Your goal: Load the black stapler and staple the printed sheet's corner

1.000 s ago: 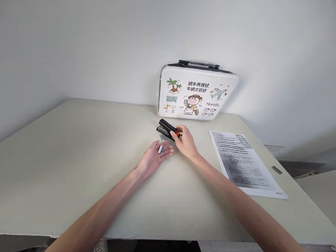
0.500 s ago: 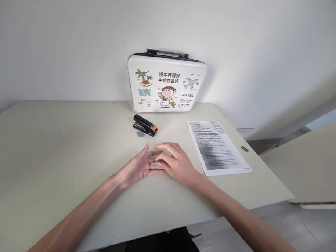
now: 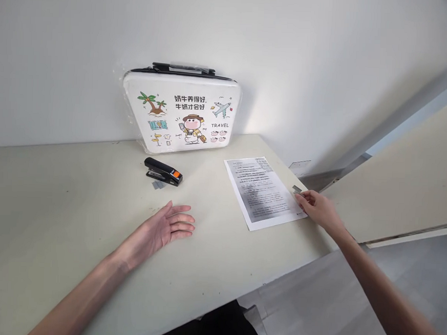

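My left hand (image 3: 164, 226) rests palm up over the table, fingers spread, with nothing in it. Out at the table's right edge, my right hand (image 3: 319, 210) pinches what looks like a small strip of staples, mostly hidden by the fingertips. Right beside those fingertips lies another grey strip of staples (image 3: 296, 188). A printed sheet of paper (image 3: 262, 193) lies just left of my right hand. Beyond my left hand sits a black stapler (image 3: 162, 171) with an orange button, and small grey staple strips (image 3: 159, 185) lie against its near side.
A white case (image 3: 181, 112) with cartoon prints and a black handle stands upright against the wall at the back of the table (image 3: 78, 231). To the right, past the table's edge, is a pale panel (image 3: 402, 188), with grey floor below.
My right hand has left my left palm and moved right, to the strip beside the paper. The grey strip between my hands is gone from the left palm. The view has turned right.
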`<state>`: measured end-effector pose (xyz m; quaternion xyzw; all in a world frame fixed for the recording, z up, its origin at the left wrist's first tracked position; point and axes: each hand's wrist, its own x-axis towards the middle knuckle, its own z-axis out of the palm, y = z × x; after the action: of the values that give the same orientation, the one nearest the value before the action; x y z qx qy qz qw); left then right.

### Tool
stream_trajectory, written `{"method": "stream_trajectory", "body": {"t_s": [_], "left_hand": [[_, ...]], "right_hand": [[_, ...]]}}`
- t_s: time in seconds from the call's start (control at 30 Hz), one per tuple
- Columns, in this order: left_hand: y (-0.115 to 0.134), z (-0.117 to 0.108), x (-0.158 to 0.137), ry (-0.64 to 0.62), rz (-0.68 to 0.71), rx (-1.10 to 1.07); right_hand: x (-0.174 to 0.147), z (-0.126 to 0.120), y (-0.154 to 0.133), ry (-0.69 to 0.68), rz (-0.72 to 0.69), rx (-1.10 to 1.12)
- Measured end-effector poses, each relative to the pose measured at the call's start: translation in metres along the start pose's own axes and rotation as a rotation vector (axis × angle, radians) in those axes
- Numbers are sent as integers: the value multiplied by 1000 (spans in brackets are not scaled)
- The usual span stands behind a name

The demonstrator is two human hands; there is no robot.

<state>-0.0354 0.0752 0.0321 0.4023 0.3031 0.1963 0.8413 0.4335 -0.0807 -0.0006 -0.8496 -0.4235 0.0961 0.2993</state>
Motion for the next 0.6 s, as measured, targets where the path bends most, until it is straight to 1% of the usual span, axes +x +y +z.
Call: {"method": "stream_trajectory", "body": {"t_s": [0.07, 0.2, 0.27, 0.3, 0.37, 0.43, 0.5, 0.6], "left_hand": [[0, -1, 1, 8, 1, 5], [0, -2, 1, 22, 3, 14], [1, -1, 1, 21, 5, 17], [1, 0, 0, 20, 7, 17], [1, 1, -1, 25, 7, 17], [2, 2, -1, 36, 4, 19], [2, 3, -1, 43, 1, 24], [3, 3, -1, 40, 3, 34]], "right_hand": [[11, -7, 11, -46, 56, -50], [22, -14, 20, -97, 131, -152], [19, -15, 22, -63, 128, -206], [15, -15, 22, -20, 116, -231], [4, -13, 20, 79, 72, -263], [-11, -10, 14, 138, 2, -245], [-24, -6, 5, 145, -105, -189], [-39, 3, -10, 92, -306, -135]]}}
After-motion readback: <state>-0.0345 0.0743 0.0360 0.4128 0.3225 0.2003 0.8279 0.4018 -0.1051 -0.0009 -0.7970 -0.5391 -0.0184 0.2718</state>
